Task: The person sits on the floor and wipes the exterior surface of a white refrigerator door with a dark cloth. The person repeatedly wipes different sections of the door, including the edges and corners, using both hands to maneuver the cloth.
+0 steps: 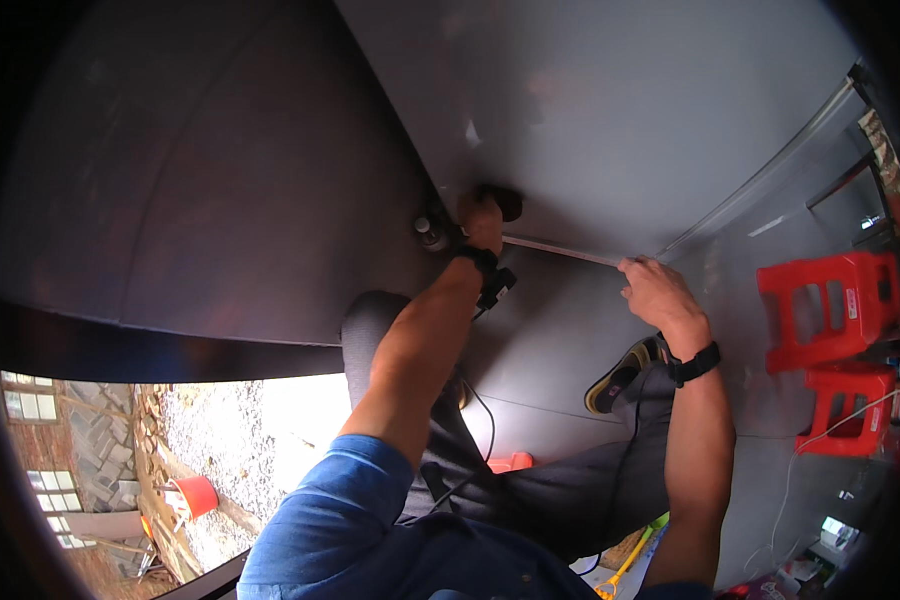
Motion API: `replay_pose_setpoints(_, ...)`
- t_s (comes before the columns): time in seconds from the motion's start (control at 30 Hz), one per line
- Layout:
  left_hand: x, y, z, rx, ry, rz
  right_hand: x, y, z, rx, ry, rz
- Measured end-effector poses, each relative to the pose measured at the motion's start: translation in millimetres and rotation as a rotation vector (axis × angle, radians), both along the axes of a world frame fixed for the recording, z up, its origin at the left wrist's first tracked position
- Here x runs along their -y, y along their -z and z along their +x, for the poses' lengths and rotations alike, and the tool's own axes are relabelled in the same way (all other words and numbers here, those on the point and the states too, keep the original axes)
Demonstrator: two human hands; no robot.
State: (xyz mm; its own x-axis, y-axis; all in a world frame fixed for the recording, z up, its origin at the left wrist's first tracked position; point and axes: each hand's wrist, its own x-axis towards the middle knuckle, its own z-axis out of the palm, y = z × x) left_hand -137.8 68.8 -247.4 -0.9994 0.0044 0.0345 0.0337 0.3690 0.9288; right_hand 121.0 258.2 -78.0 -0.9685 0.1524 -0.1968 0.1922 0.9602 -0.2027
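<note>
A narrow pale strip (562,249), perhaps a tape measure blade, runs along the foot of a glossy grey panel (607,127). My right hand (658,294) pinches its right end between thumb and fingers. At the other end, my left hand (483,219) reaches into shadow beside the panel's lower corner. Its fingers are mostly hidden, so its grip is unclear. A dark round patch (507,202) shows just beyond it; whether it is an object or a shadow I cannot tell. Left of that hand stands a small dark bottle-like item (429,232) with a pale top.
Near my left wrist is a black box-shaped device (498,289); a black cable (489,412) runs by my legs. Red plastic stools (829,311) stand at right, near a thin white cord (795,450). A yellow-handled toy shovel (631,559) lies below. Outside the opening is a red bucket (196,496).
</note>
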Motion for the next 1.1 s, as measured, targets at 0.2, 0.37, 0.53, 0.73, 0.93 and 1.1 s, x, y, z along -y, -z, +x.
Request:
replay_pose_setpoints(0.2,-37,-117,34,-0.135,-0.017,0.475,-1,-7,5,-0.009,0.009,0.001)
replay_pose_setpoints(0.37,-46,-82,40,-0.264,-0.074,0.344,6,-18,-2,0.097,0.04,-0.016)
replay_pose_setpoints(0.53,-59,-6,46,-0.057,-0.098,0.452,2,-14,0,0.111,0.064,-0.013)
replay_pose_setpoints(0.73,-53,22,21,0.219,-0.064,0.526,4,-8,-2,-0.006,0.009,-0.012)
replay_pose_setpoints(0.93,-83,-132,76,0.031,0.032,0.647,6,-27,-6,0.173,0.104,-0.032)
replay_pose_setpoints(1.1,-74,-67,55,0.037,0.002,0.805,7,-15,-7,0.1,0.037,-0.01)
